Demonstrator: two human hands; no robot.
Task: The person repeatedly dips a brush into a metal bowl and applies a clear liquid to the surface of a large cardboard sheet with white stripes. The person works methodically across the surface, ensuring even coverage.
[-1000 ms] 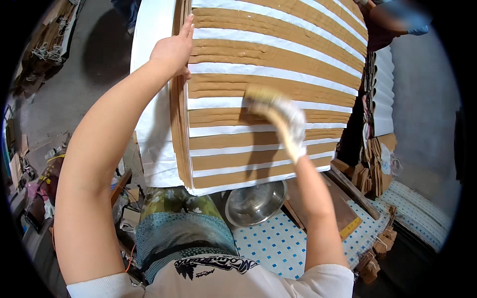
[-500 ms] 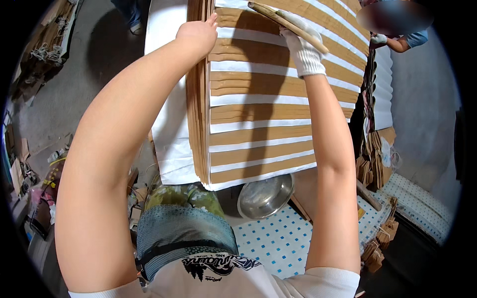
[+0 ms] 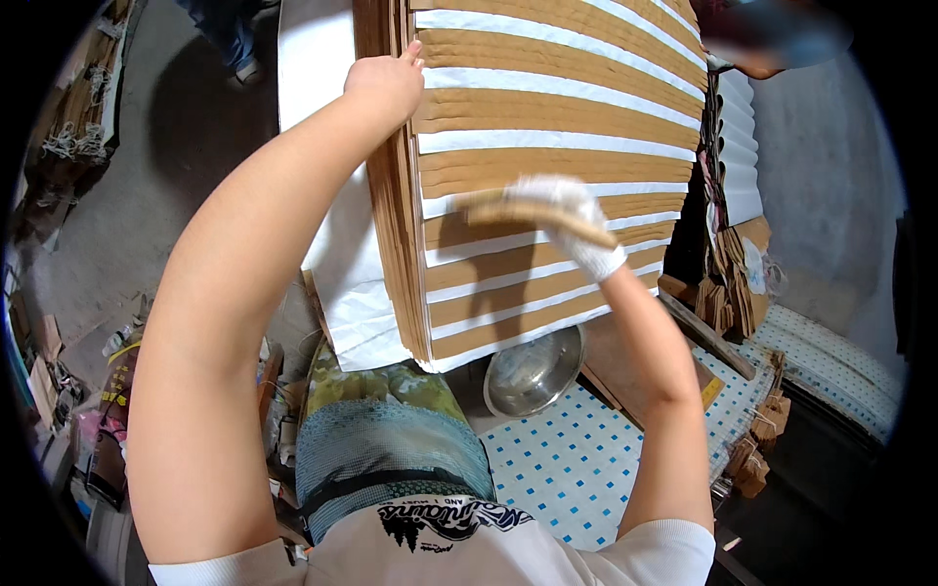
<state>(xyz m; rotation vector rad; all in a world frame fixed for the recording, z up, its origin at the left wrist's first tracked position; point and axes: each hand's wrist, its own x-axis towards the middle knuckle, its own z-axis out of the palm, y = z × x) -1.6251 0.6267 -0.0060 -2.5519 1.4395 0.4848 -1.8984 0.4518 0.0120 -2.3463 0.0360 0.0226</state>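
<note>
My left hand (image 3: 384, 83), bare, presses on the left margin of a big fanned stack of brown and white sheets (image 3: 547, 112). One finger stretches out along the edge; the others show only partly. In a white knitted glove, my right hand (image 3: 562, 210) is closed around a long, strip-shaped wooden tool (image 3: 532, 211). Motion blurs the tool, and its working edge cannot be made out. It is over the lower middle of the stack, where the brown and white bands lie in overlapping rows.
A metal basin (image 3: 534, 376) is below the stack's near edge, beside blue-dotted white sheeting (image 3: 572, 464). A wooden bar (image 3: 708, 337) lies at the right, near bundled brown pieces (image 3: 767, 420). Another person's legs (image 3: 225, 39) show at the far left. Piled scraps (image 3: 83, 127) lie at left.
My right hand has swept the wooden tool toward me, from the far part of the stack to its lower middle. My left hand stays at the stack's left margin.
</note>
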